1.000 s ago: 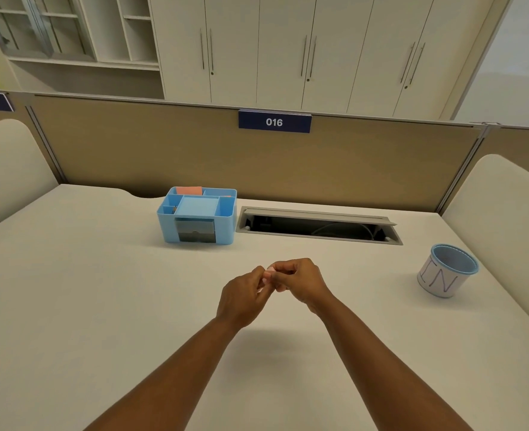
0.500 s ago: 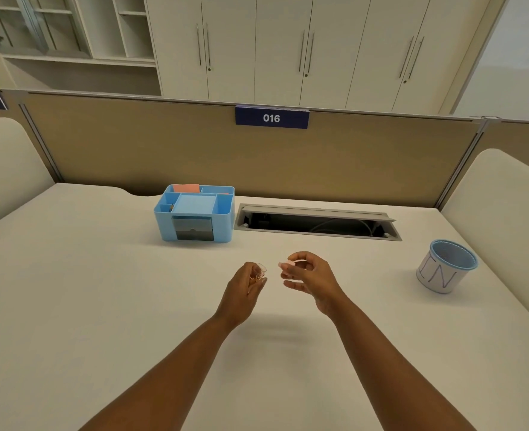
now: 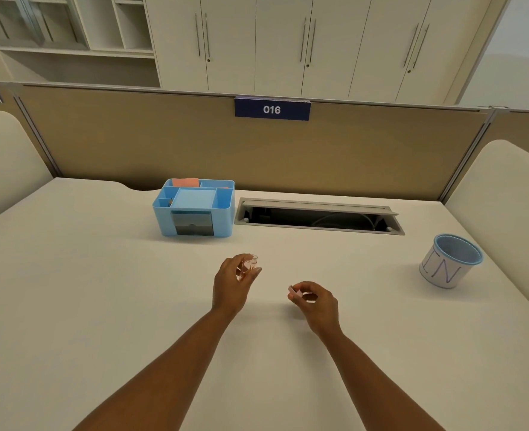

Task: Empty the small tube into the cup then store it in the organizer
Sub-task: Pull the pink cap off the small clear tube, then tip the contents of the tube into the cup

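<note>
My left hand [image 3: 232, 283] holds a small clear tube [image 3: 248, 265] upright above the middle of the table, its mouth uncovered. Low to the right, my right hand [image 3: 314, 301] pinches the tube's small pinkish cap [image 3: 294, 290] between thumb and fingers, close to the tabletop. The white cup [image 3: 443, 267] with a blue rim and "IN" written on it stands at the far right of the table, well away from both hands. The blue organizer [image 3: 193, 208] sits at the back of the table, left of centre, beyond my left hand.
An open cable slot [image 3: 319, 216] is cut into the tabletop right of the organizer. A tan partition [image 3: 163, 144] with a "016" sign closes off the back. Padded side panels stand at both ends of the table.
My hands were joined at the tube, then came apart with the cap off. My right hand has dropped down and right with the cap; my left hand keeps the tube.
</note>
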